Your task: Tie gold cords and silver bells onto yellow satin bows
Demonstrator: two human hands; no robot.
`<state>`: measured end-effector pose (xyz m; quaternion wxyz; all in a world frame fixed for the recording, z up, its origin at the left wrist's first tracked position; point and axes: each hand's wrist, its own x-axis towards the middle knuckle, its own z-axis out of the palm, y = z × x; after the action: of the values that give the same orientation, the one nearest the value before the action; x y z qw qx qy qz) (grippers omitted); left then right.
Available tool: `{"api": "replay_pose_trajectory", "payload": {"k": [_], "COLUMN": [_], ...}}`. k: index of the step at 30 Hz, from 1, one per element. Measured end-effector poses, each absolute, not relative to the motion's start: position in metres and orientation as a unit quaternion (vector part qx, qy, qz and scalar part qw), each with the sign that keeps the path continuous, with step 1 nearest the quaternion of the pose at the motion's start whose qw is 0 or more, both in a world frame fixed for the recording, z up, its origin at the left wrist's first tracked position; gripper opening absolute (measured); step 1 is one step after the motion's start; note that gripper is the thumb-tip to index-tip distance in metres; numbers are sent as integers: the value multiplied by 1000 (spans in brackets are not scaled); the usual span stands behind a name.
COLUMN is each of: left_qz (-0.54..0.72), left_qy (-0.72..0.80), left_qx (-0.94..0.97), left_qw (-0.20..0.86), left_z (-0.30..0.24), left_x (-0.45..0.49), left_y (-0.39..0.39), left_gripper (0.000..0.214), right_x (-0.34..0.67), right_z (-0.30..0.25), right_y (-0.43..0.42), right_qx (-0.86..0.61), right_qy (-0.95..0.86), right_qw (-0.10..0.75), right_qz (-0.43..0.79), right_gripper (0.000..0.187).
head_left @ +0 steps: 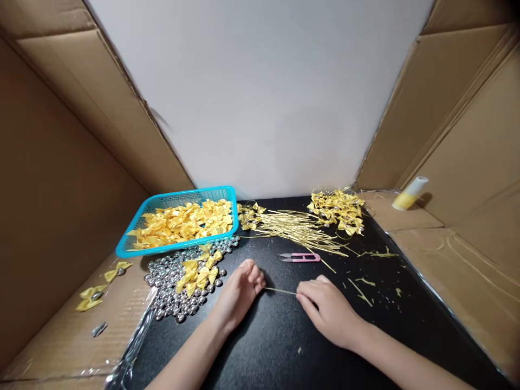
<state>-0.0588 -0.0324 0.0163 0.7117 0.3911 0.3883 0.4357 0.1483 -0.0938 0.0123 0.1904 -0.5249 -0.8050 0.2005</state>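
Observation:
A thin gold cord (280, 291) stretches nearly straight between my two hands over the black tabletop. My left hand (244, 287), palm turned up with the fingers curled in, grips one end; whether anything else is inside those fingers is hidden. The other end is pinched in my right hand (325, 306), between thumb and bent fingers. Just beyond the hands lie pink thread snips (303, 258), blades pointing left. Left of my left hand, several yellow ribbon bows (199, 275) rest on a spread of shiny silver beads (170, 284).
A blue basket (176, 250) of yellow bows stands at the back left. Cut gold cords (296, 230) lie at the back middle, beside a pile of beaded bows (337, 210). A thread spool (410, 193) stands far right. Cord scraps (361, 292) litter the right side; cardboard walls (467, 124) enclose the sides.

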Motion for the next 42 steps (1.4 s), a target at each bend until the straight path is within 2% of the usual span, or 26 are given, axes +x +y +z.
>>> {"api": "replay_pose_trajectory", "payload": {"k": [4,8,10,12,14,16,19,22,26,28,30,31,33,34,39,42], "left_qz": [439,427,396,316,250,221,219,199,240,304,383,422,490,519,616,606], "left_qy": [405,433,445,423,366,313,308,286,261,258,253,250,245,242,258,310], "left_qx": [427,489,587,746,834,844,734,652,564,520,480,464,435,424,424,447], "left_qw": [679,625,548,405,329,375,564,674,746,756,747,738,715,702,612,580], "left_z": [15,22,30,37,40,41,41,49,70,84,97,104,114,117,110,94], "left_x": [-65,-76,-79,-75,-62,-44,-19,-7,-2,-1,1,1,0,-1,-12,-20], "left_y": [-30,-31,-35,-41,-48,-53,-55,-51,-49,-50,-50,-50,-48,-48,-52,-59], "left_gripper": [39,25,21,26,36,39,15,38,42,38,35,34,34,34,34,34], "right_x": [160,165,167,168,169,170,172,178,188,188,180,174,157,147,98,80], "right_z": [10,16,20,23,26,30,38,49,69,84,101,108,120,123,103,79], "right_y": [-100,-101,-101,-100,-98,-97,-94,-86,-68,-61,-61,-63,-71,-76,-77,-70], "right_qx": [-536,-533,-525,-514,-504,-493,-480,-479,-503,-526,-544,-543,-507,-480,-452,-432], "right_qy": [-811,-824,-834,-843,-851,-860,-868,-863,-830,-801,-757,-732,-671,-652,-591,-627], "right_qw": [148,120,113,113,116,121,118,150,232,282,359,403,496,511,524,474], "right_qz": [182,148,127,109,86,62,42,60,64,42,48,76,217,287,414,442], "right_gripper": [27,25,24,22,20,19,20,20,11,25,26,19,6,7,32,25]}}
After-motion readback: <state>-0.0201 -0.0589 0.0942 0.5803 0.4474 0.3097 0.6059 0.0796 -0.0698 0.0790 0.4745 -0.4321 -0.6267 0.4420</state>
